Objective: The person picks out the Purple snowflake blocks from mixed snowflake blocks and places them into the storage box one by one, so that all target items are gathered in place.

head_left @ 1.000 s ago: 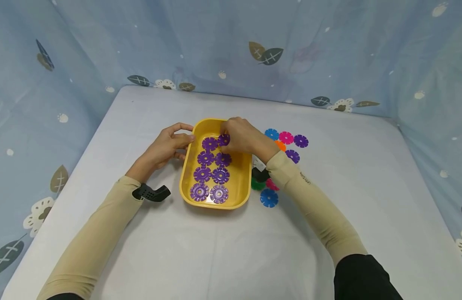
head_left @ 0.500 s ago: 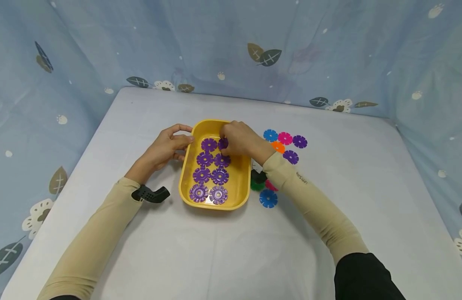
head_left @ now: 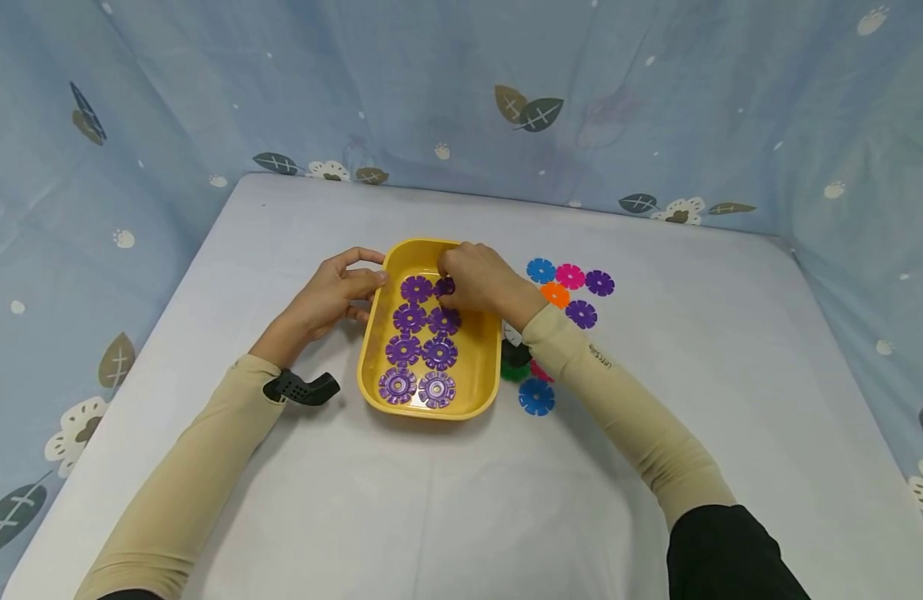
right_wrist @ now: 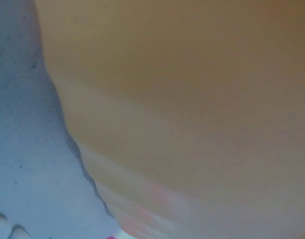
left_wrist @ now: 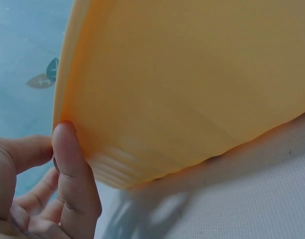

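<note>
A yellow plastic tray (head_left: pixel 472 367) stands on the table, with several purple snowflake discs (head_left: pixel 440 352) lying in two columns on its floor. At the tray's left edge my left hand (head_left: pixel 330 292) holds the rim between finger and thumb; in the left wrist view the fingers (left_wrist: pixel 73 174) meet the edge and outer wall (left_wrist: pixel 182 89). My right hand (head_left: pixel 480 283) reaches in over the right rim, its thumb and forefinger around the purple disc (head_left: pixel 445 287) at the far right of the group. That hand partly covers this disc. Only the tray's blurred wall (right_wrist: pixel 167 114) fills most of the right wrist view.
Right of the tray lie loose discs: blue (head_left: pixel 541 270), pink (head_left: pixel 570 277), orange (head_left: pixel 556 294), purple (head_left: pixel 600 283), green (head_left: pixel 515 372) and black (head_left: pixel 516 353), some beneath the right forearm. Another blue disc (head_left: pixel 536 397) is nearer. A blue curtain (head_left: pixel 431 83) hangs behind the white table (head_left: pixel 431 500).
The right hand has shifted very slightly at the far right purple disc. The head view has moved a touch. The left hand and the tray keep their places.
</note>
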Demonstrator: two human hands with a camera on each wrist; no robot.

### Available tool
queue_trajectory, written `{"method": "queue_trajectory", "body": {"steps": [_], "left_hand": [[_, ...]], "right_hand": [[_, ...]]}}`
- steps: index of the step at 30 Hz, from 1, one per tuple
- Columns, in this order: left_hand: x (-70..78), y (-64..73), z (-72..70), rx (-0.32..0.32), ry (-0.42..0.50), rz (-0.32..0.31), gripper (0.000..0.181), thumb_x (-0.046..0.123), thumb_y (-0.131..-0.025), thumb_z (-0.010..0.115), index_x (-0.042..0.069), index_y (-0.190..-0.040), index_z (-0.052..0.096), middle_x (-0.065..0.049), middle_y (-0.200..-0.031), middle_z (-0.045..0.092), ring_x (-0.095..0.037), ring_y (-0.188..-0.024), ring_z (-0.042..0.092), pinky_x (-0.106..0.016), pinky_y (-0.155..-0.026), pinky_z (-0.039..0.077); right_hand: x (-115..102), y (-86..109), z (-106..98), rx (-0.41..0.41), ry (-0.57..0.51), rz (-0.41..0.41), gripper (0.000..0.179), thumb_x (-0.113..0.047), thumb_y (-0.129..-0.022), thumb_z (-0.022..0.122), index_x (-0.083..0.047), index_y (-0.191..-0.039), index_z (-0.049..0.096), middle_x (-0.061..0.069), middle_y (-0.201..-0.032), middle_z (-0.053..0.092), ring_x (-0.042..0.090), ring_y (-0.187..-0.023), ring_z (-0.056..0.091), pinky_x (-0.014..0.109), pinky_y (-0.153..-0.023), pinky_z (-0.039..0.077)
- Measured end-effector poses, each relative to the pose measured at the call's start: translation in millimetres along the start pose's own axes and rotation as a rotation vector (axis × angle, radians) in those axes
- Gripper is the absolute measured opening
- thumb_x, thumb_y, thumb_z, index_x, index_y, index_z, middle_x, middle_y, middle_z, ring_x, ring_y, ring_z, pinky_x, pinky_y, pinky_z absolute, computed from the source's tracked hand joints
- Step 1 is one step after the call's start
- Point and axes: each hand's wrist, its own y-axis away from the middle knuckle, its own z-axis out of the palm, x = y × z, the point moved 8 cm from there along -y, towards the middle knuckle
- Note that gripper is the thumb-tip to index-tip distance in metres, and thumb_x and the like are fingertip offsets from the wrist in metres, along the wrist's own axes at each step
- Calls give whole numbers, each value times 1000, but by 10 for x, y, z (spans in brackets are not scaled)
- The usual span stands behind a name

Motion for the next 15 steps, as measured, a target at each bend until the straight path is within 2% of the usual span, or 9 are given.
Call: {"method": "queue_trajectory", "body": {"steps": [12, 15], "left_hand": [[-1, 5, 0, 3, 4, -10, 37, 20, -102, 61, 11, -136, 49, -21, -115, 66, -19, -77, 64, -29, -53, 56], [-5, 6, -8, 7, 1, -12, 38, 21, -102, 61, 11, -136, 48, -20, -114, 66, -19, -77, 64, -28, -53, 56]], "right_hand": [[-13, 25, -38, 11, -60, 9, 19, -25, -96, 69, -7, -94, 71, 1, -74, 63, 11, -58, 60, 20, -56, 52], [-34, 66, -135, 41, -64, 19, 20, -24, -96, 68, -5, -101, 73, 5, -84, 68, 14, -65, 62, 22, -60, 54]]}}
